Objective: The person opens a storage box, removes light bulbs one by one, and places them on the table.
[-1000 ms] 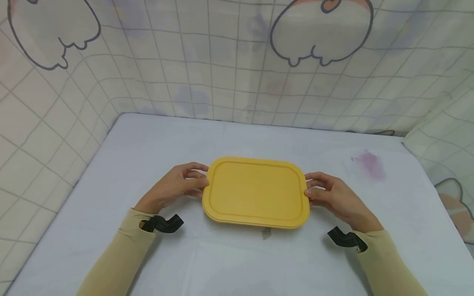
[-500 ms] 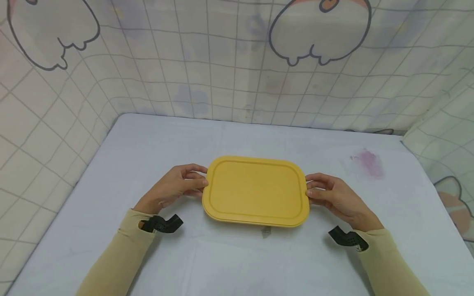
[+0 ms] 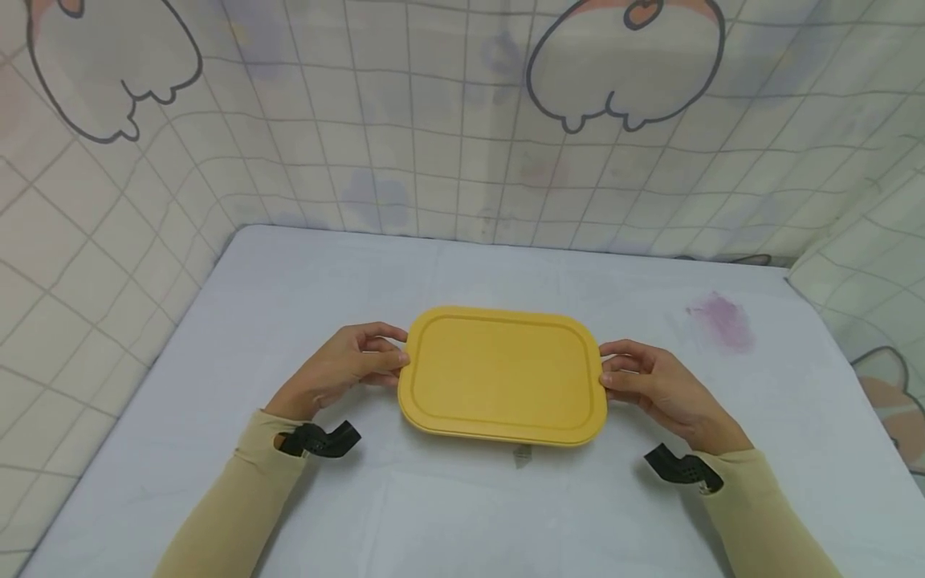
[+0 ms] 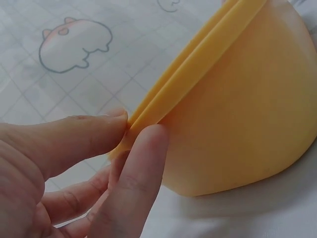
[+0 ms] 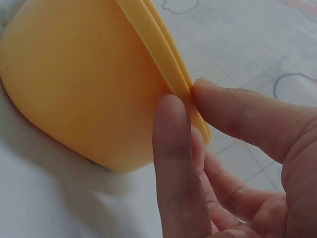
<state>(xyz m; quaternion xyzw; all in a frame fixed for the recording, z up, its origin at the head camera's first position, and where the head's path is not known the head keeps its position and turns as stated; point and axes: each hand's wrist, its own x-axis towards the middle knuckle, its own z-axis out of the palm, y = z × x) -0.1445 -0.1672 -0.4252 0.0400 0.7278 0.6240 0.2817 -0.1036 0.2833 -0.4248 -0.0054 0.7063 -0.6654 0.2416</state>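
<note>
A yellow food container [image 4: 237, 104] with rounded corners stands on the white table, its flat yellow lid [image 3: 502, 376] lying over the top. At the short left end my left hand [image 3: 347, 365] pinches the rim, thumb at the lid's edge and a finger under the lip. My right hand [image 3: 668, 393] pinches the opposite short end in the same manner, as the right wrist view shows. There the container's wall [image 5: 79, 89] slopes down to the table. Lid and container rim sit close together at both ends. The inside of the container is hidden.
The white tabletop [image 3: 448, 514] has a pink stain [image 3: 723, 321] at the right. A small grey mark [image 3: 523, 456] lies just in front of the container. Grid-patterned curtains [image 3: 448, 120] hang behind and at both sides. Black straps [image 3: 321, 439] stick out from the sleeves.
Both hands keep their hold on the container's two ends. The head view shifts very slightly; nothing else visibly moves.
</note>
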